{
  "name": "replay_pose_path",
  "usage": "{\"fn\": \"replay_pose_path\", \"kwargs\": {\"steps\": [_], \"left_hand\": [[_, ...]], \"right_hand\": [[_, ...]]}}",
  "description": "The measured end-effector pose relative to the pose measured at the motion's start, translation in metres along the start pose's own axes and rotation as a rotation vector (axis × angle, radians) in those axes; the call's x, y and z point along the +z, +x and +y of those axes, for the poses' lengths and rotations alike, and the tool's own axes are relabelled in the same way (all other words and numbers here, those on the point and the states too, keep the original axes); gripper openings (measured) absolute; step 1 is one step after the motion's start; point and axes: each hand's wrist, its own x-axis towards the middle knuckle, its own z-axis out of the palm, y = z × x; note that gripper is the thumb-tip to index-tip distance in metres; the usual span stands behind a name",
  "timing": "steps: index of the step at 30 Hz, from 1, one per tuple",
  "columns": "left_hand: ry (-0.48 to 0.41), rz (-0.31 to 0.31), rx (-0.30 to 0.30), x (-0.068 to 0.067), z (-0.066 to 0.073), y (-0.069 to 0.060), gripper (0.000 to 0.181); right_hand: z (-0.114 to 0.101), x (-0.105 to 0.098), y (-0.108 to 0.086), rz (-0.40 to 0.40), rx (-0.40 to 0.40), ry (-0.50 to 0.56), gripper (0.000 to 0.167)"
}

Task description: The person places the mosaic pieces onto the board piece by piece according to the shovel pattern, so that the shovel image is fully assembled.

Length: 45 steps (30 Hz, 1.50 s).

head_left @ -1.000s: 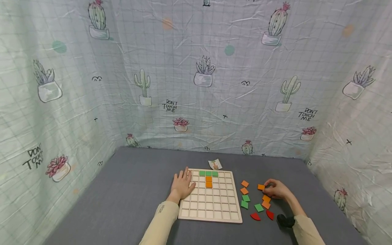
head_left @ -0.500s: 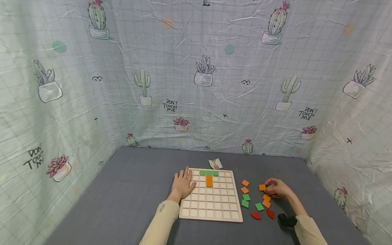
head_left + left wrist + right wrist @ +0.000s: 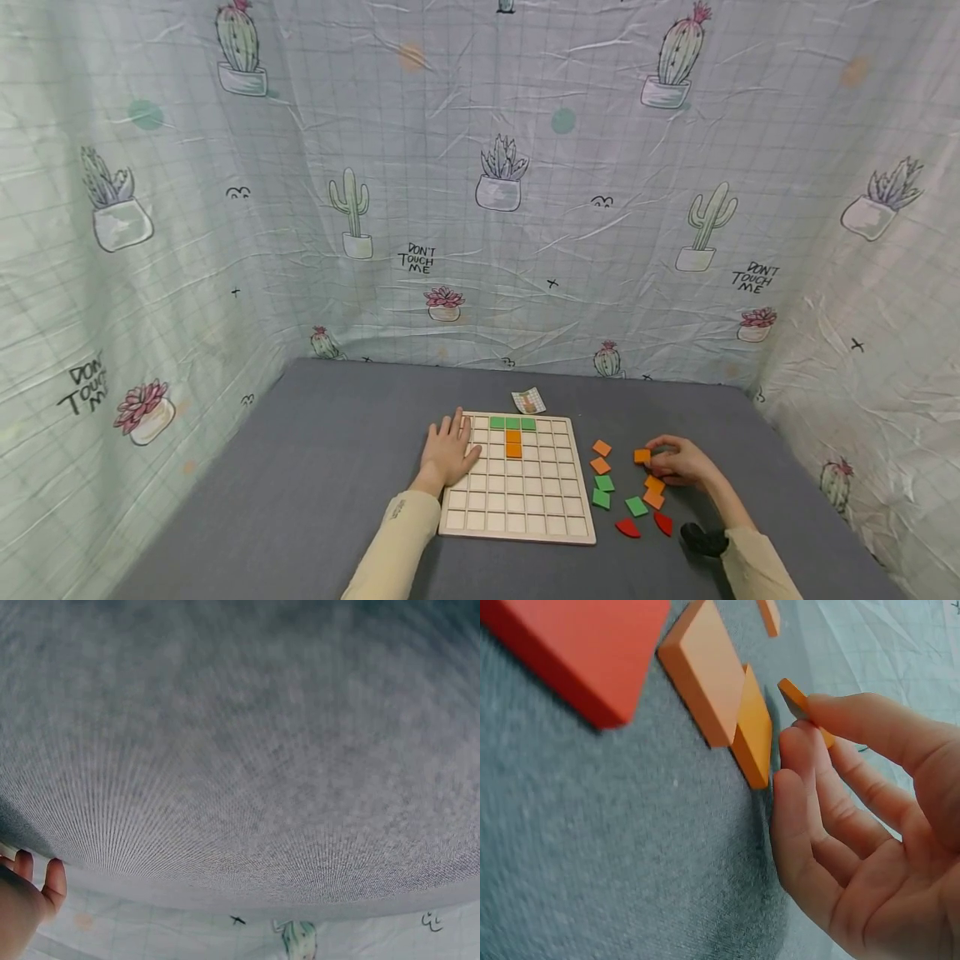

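Note:
My left hand (image 3: pixel 447 454) rests with spread, straight fingers on the upper left edge of a wooden grid board (image 3: pixel 495 504). Three green square tiles (image 3: pixel 497 423) sit in the board's top row, and two orange square tiles (image 3: pixel 513 450) lie in a column below the middle one. To the right of the board, my right hand (image 3: pixel 678 462) pinches an orange tile (image 3: pixel 642 456) between thumb and fingers. In the right wrist view that pinched tile (image 3: pixel 792 697) appears tilted and off the cloth. Two overlapping orange tiles (image 3: pixel 754 735) lie beside the hand.
Loose orange tiles (image 3: pixel 602 448), green tiles (image 3: pixel 637 506) and red quarter-round pieces (image 3: pixel 627 527) lie between board and right hand. A small printed card (image 3: pixel 528 401) lies behind the board. Patterned curtains (image 3: pixel 495 275) enclose the grey table (image 3: pixel 300 467).
My right hand keeps its pinch on the orange tile, whose tilt has shifted slightly. The left hand stays on the board.

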Motion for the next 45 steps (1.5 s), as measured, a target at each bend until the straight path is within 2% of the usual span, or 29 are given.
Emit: {"fn": "replay_pose_path", "kwargs": {"steps": [10,13,19,26,33,40,44,45], "left_hand": [[-0.016,0.013,-0.002,0.001,-0.001,0.001,0.061],[-0.011,0.012,0.002,0.003,-0.001,0.001,0.062],[-0.015,0.024,0.003,0.004,-0.001,0.003,0.061],[-0.005,-0.007,0.001,0.008,-0.002,0.004,0.062],[-0.023,-0.001,-0.004,0.006,-0.001,0.003,0.062],[-0.005,-0.004,0.001,0.008,-0.002,0.004,0.063],[-0.024,0.008,0.003,0.005,-0.001,0.002,0.062],[-0.027,0.015,0.005,0.004,-0.001,0.002,0.061]], "right_hand": [[-0.004,0.013,-0.008,0.012,-0.034,0.118,0.05],[-0.005,0.018,-0.011,0.04,-0.032,0.143,0.051],[-0.008,0.028,-0.015,0.102,-0.02,0.159,0.054],[-0.012,0.039,-0.019,0.143,-0.014,0.161,0.052],[-0.016,0.05,-0.02,0.128,-0.069,0.173,0.05],[-0.022,0.061,-0.021,0.136,-0.066,0.198,0.046],[-0.022,0.066,-0.02,0.098,-0.097,0.232,0.047],[-0.022,0.067,-0.02,0.065,-0.128,0.25,0.046]]}}
